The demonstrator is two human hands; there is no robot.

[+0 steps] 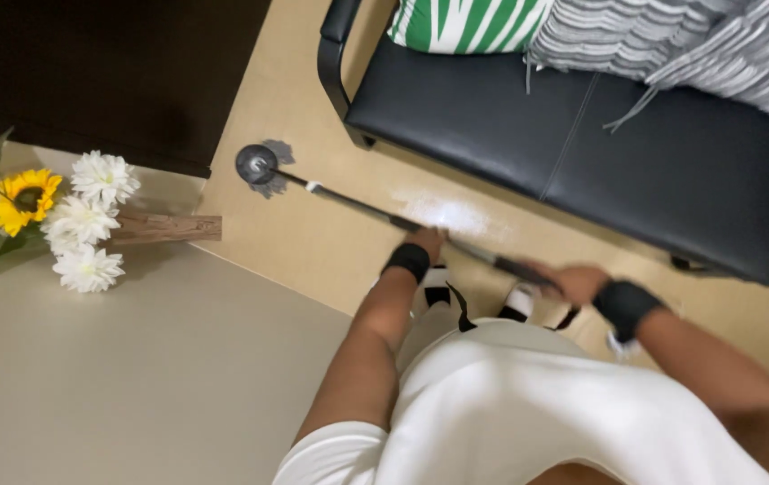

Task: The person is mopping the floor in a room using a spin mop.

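Head view, looking down past a white shirt [528,404] at a tan floor [313,233]. Both hands grip a long dark mop handle [375,212] that runs diagonally from lower right to upper left. Left hand [428,241]: fingers closed around the handle near its middle, black wristband [408,260] on the wrist. Right hand [575,283]: closed around the handle's near end, also with a black wristband [625,307]; motion blur hides the individual fingers of both hands. The handle ends at a round dark mop head [256,163] resting on the floor, with a grey fringe spread beneath it, just beside the corner of a dark cabinet [106,72] and near the front left leg of a black padded bench [582,135]. A glossy wet-looking patch [447,214] on the floor lies under the handle, between the hands and the bench. On the bench: a green and white leaf-print cushion [465,22] and a grey striped cushion [690,45] with tassels hanging over the seat. Left of the person, a beige tabletop [133,368] carries artificial flowers [52,216], yellow sunflowers and white blooms, with a brown woody stem lying flat. Black and white footwear [438,287] shows below the hands, partly hidden by the shirt.
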